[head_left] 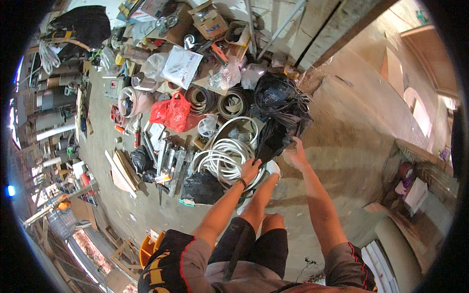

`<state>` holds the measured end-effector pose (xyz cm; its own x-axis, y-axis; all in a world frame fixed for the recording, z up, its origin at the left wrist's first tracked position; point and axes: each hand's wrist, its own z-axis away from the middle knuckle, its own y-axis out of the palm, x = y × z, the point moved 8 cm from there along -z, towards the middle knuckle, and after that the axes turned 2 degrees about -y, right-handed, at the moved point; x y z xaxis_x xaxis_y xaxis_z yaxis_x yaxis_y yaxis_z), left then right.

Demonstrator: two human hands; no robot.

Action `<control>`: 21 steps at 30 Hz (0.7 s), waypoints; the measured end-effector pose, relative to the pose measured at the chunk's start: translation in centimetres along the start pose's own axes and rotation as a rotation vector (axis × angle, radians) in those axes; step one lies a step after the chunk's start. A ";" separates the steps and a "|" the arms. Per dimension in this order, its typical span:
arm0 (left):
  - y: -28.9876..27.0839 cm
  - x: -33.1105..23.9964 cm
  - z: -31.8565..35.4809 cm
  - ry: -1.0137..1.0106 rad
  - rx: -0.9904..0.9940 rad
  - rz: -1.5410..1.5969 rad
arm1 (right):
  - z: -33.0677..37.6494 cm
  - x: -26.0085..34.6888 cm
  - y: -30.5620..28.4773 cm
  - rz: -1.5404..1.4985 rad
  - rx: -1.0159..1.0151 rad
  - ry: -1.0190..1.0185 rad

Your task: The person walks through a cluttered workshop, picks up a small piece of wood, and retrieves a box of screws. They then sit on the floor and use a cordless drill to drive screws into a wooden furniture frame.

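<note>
A black plastic bag (277, 128) hangs down, crumpled, between my two hands. At its lower left end, my left hand (250, 170) has its fingers closed on the plastic. My right hand (296, 156) grips the right edge of the bag, its fingertips partly hidden by the folds. More black plastic (273, 92) bulges above and behind. A coil of white hose (222, 158) lies on the floor just left of my left hand. Below that coil sits another black bag (202, 188). What the held bag contains is hidden.
A red plastic bag (171, 112), rolled coils (233, 103) and a white bucket (132, 101) stand farther left. Metal bars (171, 166) and wooden strips (121, 171) lie on the floor. Cardboard boxes (209, 22) crowd the back. A timber beam (337, 31) slants at upper right.
</note>
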<state>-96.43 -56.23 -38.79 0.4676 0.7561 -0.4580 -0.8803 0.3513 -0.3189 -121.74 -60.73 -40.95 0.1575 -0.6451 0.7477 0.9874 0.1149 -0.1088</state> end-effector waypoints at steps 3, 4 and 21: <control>0.5 -2.1 0.9 0.059 -0.077 0.175 | 0.5 4.4 0.1 0.115 0.003 -0.062; 0.6 -2.2 1.1 0.034 -0.071 0.225 | 1.0 5.5 0.8 0.339 0.065 -0.096; -4.4 2.6 0.2 0.032 -0.027 0.207 | 7.9 -4.3 0.8 1.199 0.660 0.452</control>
<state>-91.32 -55.72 -38.39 0.2793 0.7927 -0.5419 -0.9557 0.1747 -0.2370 -121.73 -51.91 -39.11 0.9867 -0.0766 0.1436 0.0915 0.9907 -0.1007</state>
